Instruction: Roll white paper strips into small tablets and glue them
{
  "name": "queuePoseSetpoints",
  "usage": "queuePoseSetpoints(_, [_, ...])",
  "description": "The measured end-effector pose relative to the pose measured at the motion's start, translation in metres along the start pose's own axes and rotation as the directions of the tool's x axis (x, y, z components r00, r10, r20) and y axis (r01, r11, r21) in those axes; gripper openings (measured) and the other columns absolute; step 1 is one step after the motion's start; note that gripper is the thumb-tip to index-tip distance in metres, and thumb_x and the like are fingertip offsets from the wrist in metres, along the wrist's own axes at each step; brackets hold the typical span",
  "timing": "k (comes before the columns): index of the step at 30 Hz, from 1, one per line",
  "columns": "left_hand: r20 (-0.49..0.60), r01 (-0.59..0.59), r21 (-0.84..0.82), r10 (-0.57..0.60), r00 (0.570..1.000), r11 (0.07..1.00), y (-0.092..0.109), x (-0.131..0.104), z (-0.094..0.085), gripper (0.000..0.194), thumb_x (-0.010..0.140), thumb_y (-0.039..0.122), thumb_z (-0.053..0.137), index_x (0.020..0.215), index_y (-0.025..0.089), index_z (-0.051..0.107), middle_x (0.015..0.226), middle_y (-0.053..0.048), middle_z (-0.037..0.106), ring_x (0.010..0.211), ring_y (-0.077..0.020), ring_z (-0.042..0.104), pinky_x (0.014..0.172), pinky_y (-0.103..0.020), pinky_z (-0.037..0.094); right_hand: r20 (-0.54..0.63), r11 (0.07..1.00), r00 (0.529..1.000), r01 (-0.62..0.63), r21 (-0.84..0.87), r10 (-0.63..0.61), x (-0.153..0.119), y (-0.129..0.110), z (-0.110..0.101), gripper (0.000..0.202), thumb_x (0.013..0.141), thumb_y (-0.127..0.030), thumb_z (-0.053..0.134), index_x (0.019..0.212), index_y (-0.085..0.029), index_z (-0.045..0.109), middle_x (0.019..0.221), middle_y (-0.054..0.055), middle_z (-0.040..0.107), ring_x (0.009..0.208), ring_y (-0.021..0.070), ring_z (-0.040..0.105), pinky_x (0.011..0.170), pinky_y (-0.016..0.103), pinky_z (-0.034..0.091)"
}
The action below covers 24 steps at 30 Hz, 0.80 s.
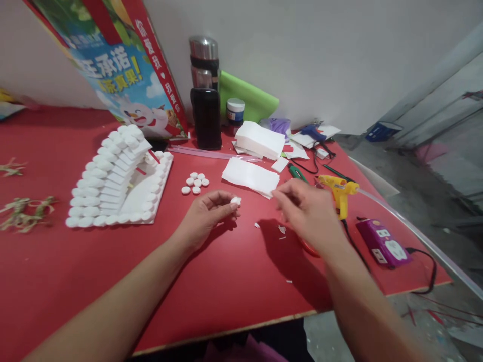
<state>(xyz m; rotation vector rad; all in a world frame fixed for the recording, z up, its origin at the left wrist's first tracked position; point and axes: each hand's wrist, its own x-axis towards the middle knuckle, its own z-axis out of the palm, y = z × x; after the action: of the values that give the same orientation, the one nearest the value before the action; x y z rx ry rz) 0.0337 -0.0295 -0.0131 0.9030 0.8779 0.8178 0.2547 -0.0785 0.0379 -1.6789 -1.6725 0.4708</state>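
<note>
Between the thumb and fingers of my left hand (211,216) is a small white piece (236,201), its edges uneven. My right hand (307,208) hovers by the corner of a stack of white paper strips (251,176). Its fingers curl in towards the thumb, slightly blurred, and I cannot make out anything in them. Several round white discs (195,182) lie in a cluster beyond my left hand. Off to the left stands a white model (113,181) with steps, edged with similar rounded white pieces. White scraps (282,230) lie below my right hand.
A yellow glue gun (338,191) with a long clear stick and a purple power strip (383,243) sit at the right. Behind are a black phone (206,119), a thermos (204,50), a jar (235,109) and a printed bag (124,75). The red table's front edge (226,332) is close.
</note>
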Motion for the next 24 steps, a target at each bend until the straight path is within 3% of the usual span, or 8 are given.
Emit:
queuePoseSetpoints(3, [-0.011, 0.003, -0.05, -0.004, 1.0, 0.999, 0.0, 0.002, 0.0, 0.032, 0.074, 0.034, 0.09, 0.092, 0.015, 0.072, 0.077, -0.006, 0.073, 0.068, -0.0164, 0.068, 0.062, -0.028, 0.056, -0.017, 0.929, 0.999, 0.035, -0.369, -0.044, -0.019, 0.017, -0.037, 0.017, 0.095, -0.024, 0.052, 0.097, -0.022, 0.069, 0.072, 0.004, 0.071, 0.064, 0.022, 0.067, 0.063, 0.032, 0.041])
queuePoseSetpoints(5, [-0.023, -0.002, -0.077, 0.0, 1.0, 0.997, 0.0, 0.003, 0.0, 0.031, 0.073, 0.032, 0.09, 0.092, 0.015, 0.072, 0.077, -0.006, 0.074, 0.068, -0.016, 0.068, 0.061, -0.027, 0.056, -0.007, 0.805, 1.0, -0.015, -0.593, 0.013, -0.034, 0.036, -0.051, 0.022, 0.096, -0.027, 0.05, 0.098, -0.022, 0.071, 0.065, 0.005, 0.067, 0.058, 0.0233, 0.063, 0.057, 0.032, 0.034])
queuePoseSetpoints(7, [-0.026, -0.006, -0.099, 0.003, 1.0, 0.995, -0.001, 0.003, 0.0, 0.03, 0.072, 0.031, 0.09, 0.091, 0.015, 0.073, 0.076, -0.005, 0.073, 0.069, -0.0159, 0.068, 0.06, -0.026, 0.056, 0.075, 0.708, 0.992, -0.021, -0.706, 0.104, -0.047, 0.054, -0.056, 0.025, 0.099, -0.031, 0.047, 0.097, -0.021, 0.07, 0.069, 0.006, 0.068, 0.059, 0.0237, 0.063, 0.055, 0.032, 0.031])
queuePoseSetpoints(12, [-0.003, 0.003, -0.108, -0.003, 1.0, 0.994, -0.003, 0.004, -0.001, 0.028, 0.072, 0.028, 0.09, 0.091, 0.016, 0.074, 0.077, -0.005, 0.073, 0.069, -0.0155, 0.068, 0.059, -0.026, 0.055, 0.204, 0.649, 0.952, 0.007, -0.761, 0.229, -0.054, 0.073, -0.042, 0.029, 0.091, -0.027, 0.057, 0.117, -0.013, 0.061, 0.099, 0.016, 0.068, 0.089, 0.0301, 0.069, 0.066, 0.033, 0.041])
queuePoseSetpoints(15, [-0.02, -0.002, -0.115, 0.0, 1.0, 0.993, -0.002, 0.005, -0.002, 0.027, 0.069, 0.025, 0.091, 0.089, 0.014, 0.076, 0.077, -0.004, 0.072, 0.066, -0.0133, 0.066, 0.06, -0.024, 0.054, 0.191, 0.605, 0.914, -0.07, -0.793, 0.357, -0.043, 0.068, -0.035, 0.041, 0.084, -0.022, 0.062, 0.121, -0.009, 0.056, 0.098, 0.019, 0.068, 0.088, 0.0327, 0.069, 0.065, 0.033, 0.041])
queuePoseSetpoints(19, [-0.014, 0.002, -0.138, -0.004, 1.0, 0.99, -0.001, 0.004, -0.003, 0.026, 0.07, 0.025, 0.09, 0.09, 0.014, 0.077, 0.079, -0.004, 0.072, 0.065, -0.0128, 0.065, 0.059, -0.024, 0.053, 0.207, 0.596, 0.872, -0.116, -0.794, 0.444, -0.035, 0.064, -0.034, 0.045, 0.085, -0.021, 0.06, 0.127, -0.009, 0.052, 0.091, 0.017, 0.071, 0.082, 0.0337, 0.071, 0.061, 0.033, 0.039])
queuePoseSetpoints(24, [-0.007, -0.004, -0.185, 0.003, 1.0, 0.983, -0.001, 0.003, -0.001, 0.026, 0.069, 0.022, 0.09, 0.091, 0.015, 0.078, 0.083, -0.004, 0.073, 0.07, -0.0126, 0.067, 0.063, -0.023, 0.055, 0.201, 0.648, 0.914, -0.084, -0.757, 0.352, -0.053, 0.076, -0.039, 0.055, 0.09, -0.02, 0.054, 0.143, -0.014, 0.045, 0.086, 0.012, 0.074, 0.075, 0.0336, 0.073, 0.058, 0.033, 0.039])
